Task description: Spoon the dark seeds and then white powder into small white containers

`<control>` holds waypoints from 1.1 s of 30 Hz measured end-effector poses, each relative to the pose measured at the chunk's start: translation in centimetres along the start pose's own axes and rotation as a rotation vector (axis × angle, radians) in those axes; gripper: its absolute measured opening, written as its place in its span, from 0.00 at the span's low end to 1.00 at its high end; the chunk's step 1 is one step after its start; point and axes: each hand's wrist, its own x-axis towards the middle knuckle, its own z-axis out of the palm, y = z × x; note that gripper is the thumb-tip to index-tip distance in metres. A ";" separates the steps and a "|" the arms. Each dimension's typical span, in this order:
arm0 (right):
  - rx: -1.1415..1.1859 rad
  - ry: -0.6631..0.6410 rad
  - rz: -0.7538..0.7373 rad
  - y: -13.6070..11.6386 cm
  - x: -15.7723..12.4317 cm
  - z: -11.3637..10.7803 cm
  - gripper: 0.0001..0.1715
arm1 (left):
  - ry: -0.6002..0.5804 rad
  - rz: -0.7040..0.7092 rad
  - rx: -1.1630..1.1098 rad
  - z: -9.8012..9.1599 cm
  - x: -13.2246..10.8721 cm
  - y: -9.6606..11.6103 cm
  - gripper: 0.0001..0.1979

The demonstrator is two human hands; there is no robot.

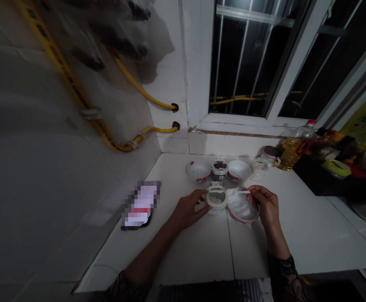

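My left hand (187,209) grips the pale rim of a small clear jar (216,206) between thumb and fingers; something whitish shows inside it. My right hand (267,205) pinches the handle of a white spoon (243,191). White powder is heaped at the spoon's left end, above a bowl of white powder (242,209) with a reddish rim. Behind stand a left white bowl (198,171), a jar with dark contents (219,167) and a right white bowl (239,170). To their right is another small clear jar (258,168).
A phone (140,205) with a blurred screen lies at the left. At the back right stand a mug (270,156), an oil bottle (291,153) and a black box (311,176) near several condiment containers. A yellow pipe (85,100) runs down the left wall.
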 end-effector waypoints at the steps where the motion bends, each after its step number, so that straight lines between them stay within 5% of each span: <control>1: -0.024 -0.005 -0.040 0.0 -0.2 0.3 0.17 | 0.002 0.000 0.000 0.0 0.0 0.0 0.18; 4: -0.211 -0.045 -0.231 0.4 -0.9 1.2 0.17 | -0.005 -0.016 0.000 0.0 0.0 -0.1 0.18; 9: -0.619 -0.422 -0.737 1.2 -1.6 1.7 0.16 | 0.004 -0.011 -0.009 0.1 -0.1 -0.1 0.19; 11: -0.684 -0.433 -0.840 1.2 -1.5 1.6 0.18 | 0.007 -0.003 -0.010 0.1 -0.1 -0.1 0.19; 14: -0.682 -0.346 -0.824 0.8 -1.4 1.4 0.17 | -0.005 -0.015 -0.002 0.1 -0.1 -0.1 0.18; 20: -0.839 -0.509 -0.791 0.5 -1.3 2.6 0.18 | -0.018 -0.040 -0.002 0.1 0.0 -0.1 0.19; 24: -0.990 -0.474 -0.841 1.1 -1.0 2.6 0.23 | -0.001 -0.017 -0.013 0.1 0.0 -0.1 0.19; 28: -0.861 -0.364 -0.865 1.2 -1.0 2.2 0.19 | -0.003 -0.027 -0.014 0.1 -0.1 -0.1 0.18; 33: -0.745 -0.379 -0.784 1.0 -1.2 2.3 0.16 | -0.015 -0.035 -0.007 0.2 -0.1 -0.1 0.19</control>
